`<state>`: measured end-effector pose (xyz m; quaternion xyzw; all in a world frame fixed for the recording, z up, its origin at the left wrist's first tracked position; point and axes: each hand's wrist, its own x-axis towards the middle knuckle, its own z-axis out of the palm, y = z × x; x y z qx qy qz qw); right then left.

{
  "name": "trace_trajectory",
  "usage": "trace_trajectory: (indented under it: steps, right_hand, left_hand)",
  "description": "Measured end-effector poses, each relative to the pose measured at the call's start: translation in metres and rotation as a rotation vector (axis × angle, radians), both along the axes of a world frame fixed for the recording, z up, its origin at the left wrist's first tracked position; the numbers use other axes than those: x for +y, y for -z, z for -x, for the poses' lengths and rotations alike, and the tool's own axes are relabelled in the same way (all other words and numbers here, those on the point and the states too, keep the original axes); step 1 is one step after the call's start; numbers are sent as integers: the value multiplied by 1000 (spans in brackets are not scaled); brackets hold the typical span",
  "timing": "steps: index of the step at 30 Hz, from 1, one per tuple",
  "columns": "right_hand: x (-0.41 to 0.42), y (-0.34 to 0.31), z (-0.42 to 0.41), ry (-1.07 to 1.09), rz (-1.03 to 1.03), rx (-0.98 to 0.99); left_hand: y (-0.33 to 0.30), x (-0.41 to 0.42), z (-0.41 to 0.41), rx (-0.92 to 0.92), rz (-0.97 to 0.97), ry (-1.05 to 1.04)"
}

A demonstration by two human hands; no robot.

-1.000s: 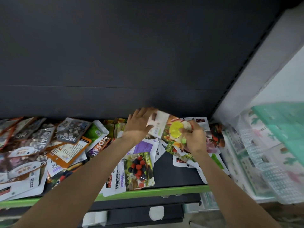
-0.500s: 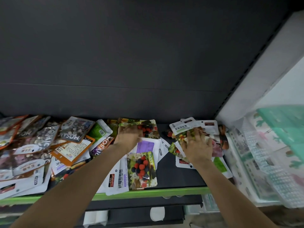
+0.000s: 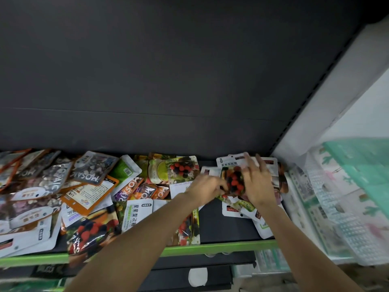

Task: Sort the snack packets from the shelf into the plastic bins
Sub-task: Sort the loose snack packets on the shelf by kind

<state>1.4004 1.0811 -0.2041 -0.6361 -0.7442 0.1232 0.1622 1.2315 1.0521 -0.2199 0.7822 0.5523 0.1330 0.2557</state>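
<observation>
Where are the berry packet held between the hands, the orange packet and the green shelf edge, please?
berry packet (image 3: 235, 182): head view, on its printed berries.
orange packet (image 3: 92, 191): head view, on its white label panel.
green shelf edge (image 3: 221, 247): head view, on the front strip.

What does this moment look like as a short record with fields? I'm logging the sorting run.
left hand: holds the near edge of the berry packet
right hand: grips the same packet from the right
packet position: above the right-hand pile on the shelf
other packets: heaped across the shelf's left and middle
bins: right of the shelf, blurred
</observation>
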Motion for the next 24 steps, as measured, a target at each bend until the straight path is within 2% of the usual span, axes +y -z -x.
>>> trace_trajectory:
  steps: [2, 3, 5, 8, 11, 15, 19, 20, 24]
  right_hand:
    - [2, 10, -3, -158, 122, -285]
    - [2, 14, -4, -173, 183, -364]
    - [-4, 15, -1, -130, 192, -469]
    - [-8, 17, 6, -25, 130, -571]
    - [-7, 22, 9, -6, 94, -567]
    - [-10, 29, 13, -138, 58, -549]
    - [-10, 26, 13, -124, 92, -499]
    - [-9, 26, 13, -118, 96, -490]
    - [0, 23, 12, -87, 163, -314]
  left_hand:
    - [10, -3, 6, -12, 64, 70]
    - [12, -4, 14, -13, 55, 48]
    - [11, -12, 38, 46, 59, -25]
    - [8, -34, 79, 278, 202, -18]
    - [10, -54, 106, 427, 270, -50]
    - [13, -60, 106, 467, 226, -145]
    - [8, -55, 95, 534, 226, -180]
    - [6, -54, 95, 508, 228, -187]
    - [-12, -40, 92, 140, 137, -364]
